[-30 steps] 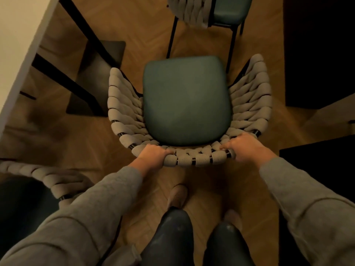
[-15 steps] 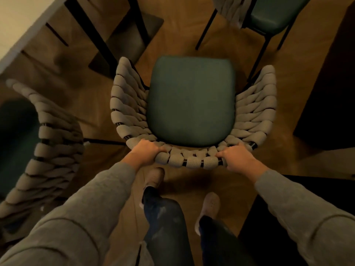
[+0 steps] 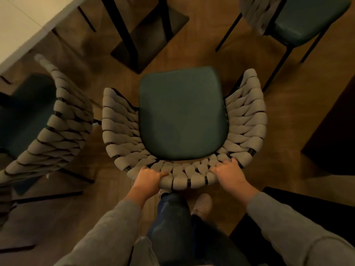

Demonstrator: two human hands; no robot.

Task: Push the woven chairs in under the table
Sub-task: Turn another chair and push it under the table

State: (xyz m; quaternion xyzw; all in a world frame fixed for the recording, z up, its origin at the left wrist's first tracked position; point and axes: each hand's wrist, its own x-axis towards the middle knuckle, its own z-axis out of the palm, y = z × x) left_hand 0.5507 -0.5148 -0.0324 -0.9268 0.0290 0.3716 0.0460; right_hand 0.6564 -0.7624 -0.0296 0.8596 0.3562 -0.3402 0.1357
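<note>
Left hand (image 3: pixel 148 178) and right hand (image 3: pixel 229 174) both clamped on woven chair (image 3: pixel 182 120) back rim — seat facing bench (image 3: pixel 23 22) base, 2 other chairs flanking.

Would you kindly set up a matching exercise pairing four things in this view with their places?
1. grey woven chair with green seat cushion
2. white tabletop
3. second woven chair
4. pale perforated shoe

a. upper left corner
b. held at its backrest by both hands
c. on the floor behind the held chair
d. left of the held chair

Pairs: 1-b, 2-a, 3-d, 4-c
</note>
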